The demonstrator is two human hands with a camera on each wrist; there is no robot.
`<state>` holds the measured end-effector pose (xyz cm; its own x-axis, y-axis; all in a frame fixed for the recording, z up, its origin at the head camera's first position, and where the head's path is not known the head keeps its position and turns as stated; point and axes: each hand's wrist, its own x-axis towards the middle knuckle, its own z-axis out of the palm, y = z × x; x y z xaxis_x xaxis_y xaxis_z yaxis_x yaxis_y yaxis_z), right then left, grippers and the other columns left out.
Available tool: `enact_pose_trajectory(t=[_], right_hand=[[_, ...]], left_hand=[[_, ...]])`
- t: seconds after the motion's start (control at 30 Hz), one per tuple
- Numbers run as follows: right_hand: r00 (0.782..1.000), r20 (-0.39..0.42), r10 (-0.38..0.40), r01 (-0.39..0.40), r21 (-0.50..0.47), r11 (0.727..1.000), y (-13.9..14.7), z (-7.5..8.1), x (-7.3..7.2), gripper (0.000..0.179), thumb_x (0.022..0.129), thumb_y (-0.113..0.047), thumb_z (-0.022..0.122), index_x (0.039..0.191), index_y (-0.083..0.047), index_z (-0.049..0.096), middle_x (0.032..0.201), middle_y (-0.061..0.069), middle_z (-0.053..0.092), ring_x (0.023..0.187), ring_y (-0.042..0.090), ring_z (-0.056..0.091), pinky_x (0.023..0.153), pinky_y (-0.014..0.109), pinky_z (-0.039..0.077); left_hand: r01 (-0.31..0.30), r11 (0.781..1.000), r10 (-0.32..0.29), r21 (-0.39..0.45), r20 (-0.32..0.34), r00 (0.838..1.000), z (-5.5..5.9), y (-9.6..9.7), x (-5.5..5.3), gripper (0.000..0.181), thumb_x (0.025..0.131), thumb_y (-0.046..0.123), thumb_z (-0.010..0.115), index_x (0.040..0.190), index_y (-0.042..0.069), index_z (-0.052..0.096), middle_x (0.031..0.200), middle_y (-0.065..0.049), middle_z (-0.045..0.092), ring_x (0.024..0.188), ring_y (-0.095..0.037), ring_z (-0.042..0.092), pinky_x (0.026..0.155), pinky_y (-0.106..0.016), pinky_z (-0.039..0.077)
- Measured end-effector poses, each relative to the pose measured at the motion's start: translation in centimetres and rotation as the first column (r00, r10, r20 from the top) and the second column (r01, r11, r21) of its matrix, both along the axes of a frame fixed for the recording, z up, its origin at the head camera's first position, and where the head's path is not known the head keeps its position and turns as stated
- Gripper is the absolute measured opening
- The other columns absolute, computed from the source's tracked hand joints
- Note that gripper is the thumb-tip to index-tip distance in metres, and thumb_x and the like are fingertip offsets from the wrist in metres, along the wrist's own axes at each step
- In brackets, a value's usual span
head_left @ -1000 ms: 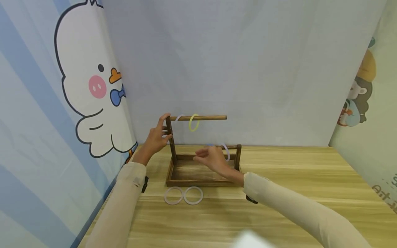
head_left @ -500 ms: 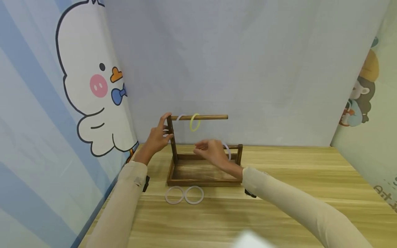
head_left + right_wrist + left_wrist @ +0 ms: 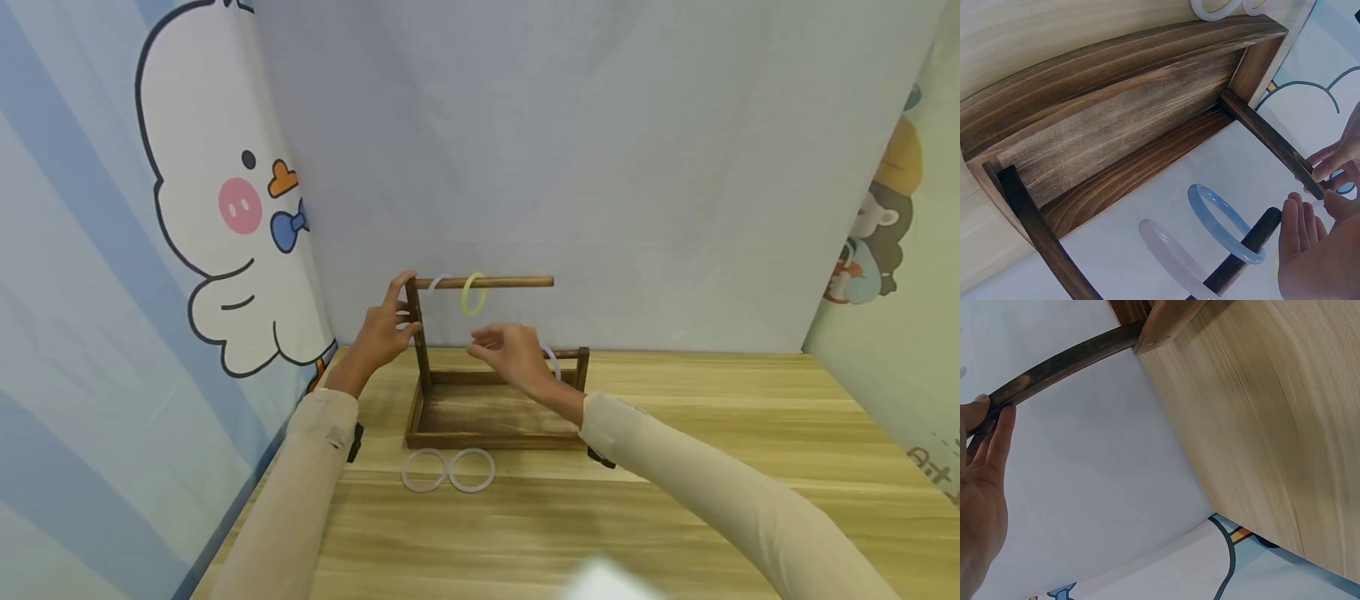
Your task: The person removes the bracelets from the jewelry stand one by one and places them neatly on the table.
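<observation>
The blue ring, hidden in the head view behind the right hand, is seen from the right wrist looped round the lower bar, just beside that hand's loosely extended, unloaded fingers. The tall post is gripped near its top by the left hand. The wooden tray, partly obscured, is set near the bench's back edge; two pale rings are laid before its front rim.

L arm & R arm are both extended fwd. L grip is raised slightly higher, thumb clasped opp. fingers; R grip is angled inward, fingers approx. straight, thumb held slightly apart.
</observation>
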<state>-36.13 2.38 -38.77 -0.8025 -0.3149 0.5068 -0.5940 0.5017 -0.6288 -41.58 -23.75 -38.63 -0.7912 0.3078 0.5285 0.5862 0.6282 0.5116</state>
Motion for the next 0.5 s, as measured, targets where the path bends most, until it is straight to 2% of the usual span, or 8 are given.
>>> enact_pose_trajectory(t=[0.23, 0.5], right_hand=[[1.000, -0.021, -0.011, 0.011, -0.035, 0.999, -0.4, 0.3, -0.8, 0.027, 0.096, -0.018, 0.078, 0.117, -0.001, 0.077, 0.105, 0.012, 0.079, 0.090, 0.022, 0.078, 0.079, 0.035, 0.066], [0.997, -0.046, -0.060, 0.056, -0.087, 0.995, -0.7, 0.6, -1.8, 0.030, 0.096, -0.020, 0.079, 0.119, -0.002, 0.076, 0.109, 0.013, 0.078, 0.096, 0.025, 0.077, 0.083, 0.037, 0.065]], left_hand=[[0.004, 1.000, -0.004, 0.010, 0.003, 1.000, -0.1, -0.1, -0.1, 0.089, 0.094, -0.009, 0.071, 0.162, 0.021, 0.022, 0.122, -0.030, 0.068, 0.114, -0.042, 0.070, 0.094, -0.047, 0.062], [0.017, 1.000, -0.016, 0.014, -0.010, 1.000, -0.2, -0.1, -0.2, 0.091, 0.093, -0.011, 0.070, 0.161, 0.025, 0.021, 0.121, -0.032, 0.068, 0.114, -0.044, 0.069, 0.095, -0.051, 0.061]])
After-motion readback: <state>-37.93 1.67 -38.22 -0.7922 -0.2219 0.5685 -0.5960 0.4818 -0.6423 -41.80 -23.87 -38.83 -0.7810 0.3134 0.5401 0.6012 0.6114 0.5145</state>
